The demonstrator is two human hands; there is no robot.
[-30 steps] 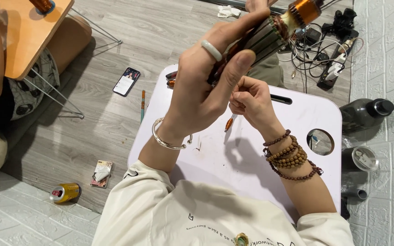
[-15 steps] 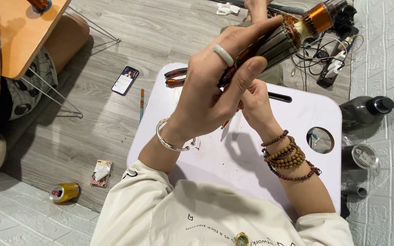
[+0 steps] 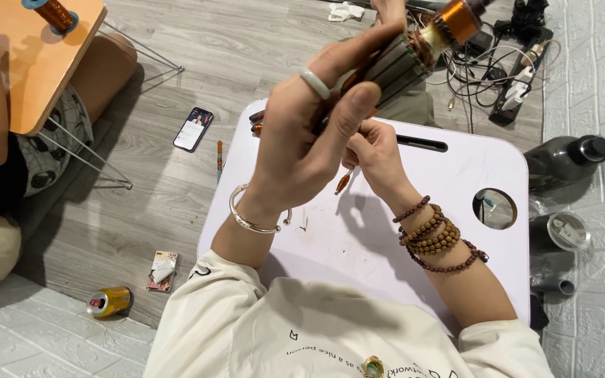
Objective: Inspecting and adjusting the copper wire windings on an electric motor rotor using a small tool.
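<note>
We have the motor armature (image 3: 414,56) lifted above the far edge of the white lap table (image 3: 456,182), our left hand (image 3: 302,147) wrapped around its laminated core, fingers closed firmly on it, copper commutator pointing far right. Our right hand (image 3: 376,157) sits just beneath, fingers pinched together at the core's near end; what they hold we cannot tell. We judge the winding work is under way; next calls for steady grip and fine fingertip placement.
</note>
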